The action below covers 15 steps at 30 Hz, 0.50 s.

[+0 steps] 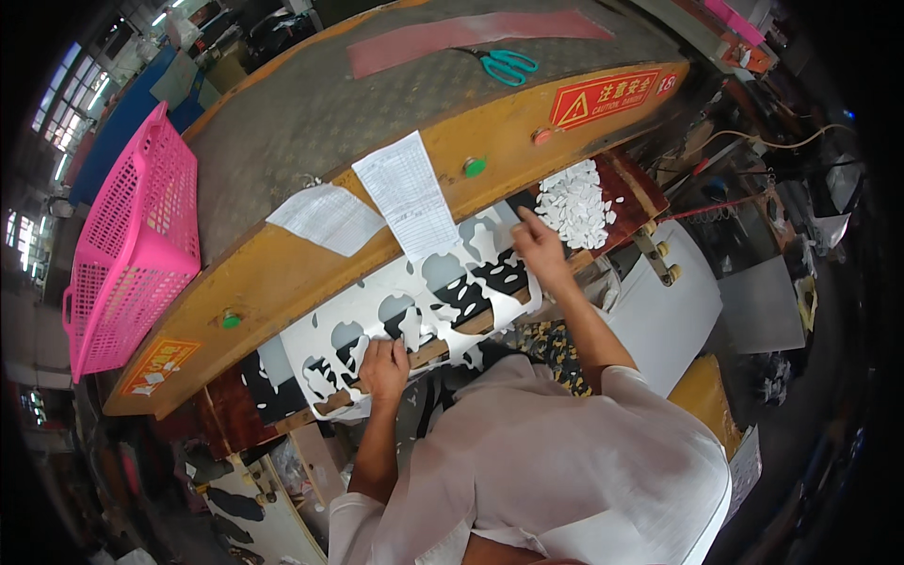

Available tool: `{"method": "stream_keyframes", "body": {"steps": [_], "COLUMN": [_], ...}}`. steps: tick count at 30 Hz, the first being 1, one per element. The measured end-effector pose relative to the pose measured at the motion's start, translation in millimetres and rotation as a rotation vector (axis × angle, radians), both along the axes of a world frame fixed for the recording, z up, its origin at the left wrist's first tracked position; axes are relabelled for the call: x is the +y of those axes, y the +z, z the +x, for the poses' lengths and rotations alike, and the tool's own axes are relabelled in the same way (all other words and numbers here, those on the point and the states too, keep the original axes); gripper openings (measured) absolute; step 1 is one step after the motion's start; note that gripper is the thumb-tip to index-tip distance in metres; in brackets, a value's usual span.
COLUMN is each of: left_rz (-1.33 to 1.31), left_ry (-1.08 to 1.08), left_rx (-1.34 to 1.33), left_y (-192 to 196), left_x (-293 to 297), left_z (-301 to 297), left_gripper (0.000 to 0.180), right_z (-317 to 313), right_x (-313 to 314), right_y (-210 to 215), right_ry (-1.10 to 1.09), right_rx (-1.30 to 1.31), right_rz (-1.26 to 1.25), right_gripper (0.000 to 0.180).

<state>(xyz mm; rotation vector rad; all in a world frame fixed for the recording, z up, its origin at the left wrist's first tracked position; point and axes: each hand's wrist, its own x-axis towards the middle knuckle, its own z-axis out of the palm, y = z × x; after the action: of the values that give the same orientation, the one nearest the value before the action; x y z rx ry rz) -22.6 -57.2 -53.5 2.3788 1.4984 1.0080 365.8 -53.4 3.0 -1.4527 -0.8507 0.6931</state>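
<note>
A white sheet (pixel 315 325) full of cut-out holes lies along the bench below a yellow machine beam. Black and grey surfaces show through the holes, with small white cut pieces (pixel 468 299) among them. At the sheet's front edge my left hand (pixel 384 369) is closed, fingers curled down beside a loose white scrap (pixel 411 328). Whatever its fingertips hold is hidden. My right hand (pixel 539 243) is over the sheet's right end, curled with one digit pointing up and left; its grip cannot be made out. Just beyond it lies a heap of white pieces (pixel 576 205).
The yellow beam (pixel 508 151) spans the bench's far side, with green buttons (pixel 474 167), a red button (pixel 540 136) and hanging papers (pixel 407 193). Teal-handled scissors (pixel 508 66) and a reddish strip (pixel 471 35) lie on top. A pink basket (pixel 141 254) stands at left.
</note>
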Motion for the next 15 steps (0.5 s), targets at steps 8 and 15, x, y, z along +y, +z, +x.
{"method": "stream_keyframes", "body": {"steps": [8,15], "left_rz": [-0.051,-0.035], "left_ry": [0.04,0.028], "left_rx": [-0.039,-0.006], "left_y": [2,3], "left_x": [-3,-2], "left_z": [4,5], "left_gripper": [0.024,0.024], "right_z": [-23,-29], "right_x": [12,13], "right_y": [-5,-29], "right_ry": [0.14,0.17], "right_rx": [-0.183,-0.603], "right_rz": [-0.176,-0.239], "right_gripper": [0.04,0.035]}}
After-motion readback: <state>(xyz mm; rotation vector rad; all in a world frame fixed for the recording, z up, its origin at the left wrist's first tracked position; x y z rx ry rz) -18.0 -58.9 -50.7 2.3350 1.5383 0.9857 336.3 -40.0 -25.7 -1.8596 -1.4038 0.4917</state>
